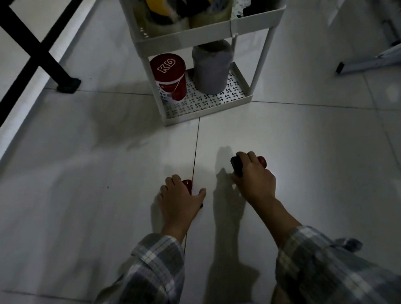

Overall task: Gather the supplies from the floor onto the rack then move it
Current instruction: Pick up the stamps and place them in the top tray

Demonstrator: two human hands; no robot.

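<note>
Head: left grip (179,196), right grip (253,177) hold objects (237,166) (red-black).

Both hands low over tiled floor (81,180): left hand (179,195) grips red-black item (187,184), right hand (253,174) grips another (237,166); rack (203,32) beyond.

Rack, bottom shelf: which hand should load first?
Right, probably. The right hand grips its red-and-black item farther forward, nearer the rack than the left hand, which also holds one.

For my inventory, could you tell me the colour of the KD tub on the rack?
The tub is red with white lettering; head view.
</note>
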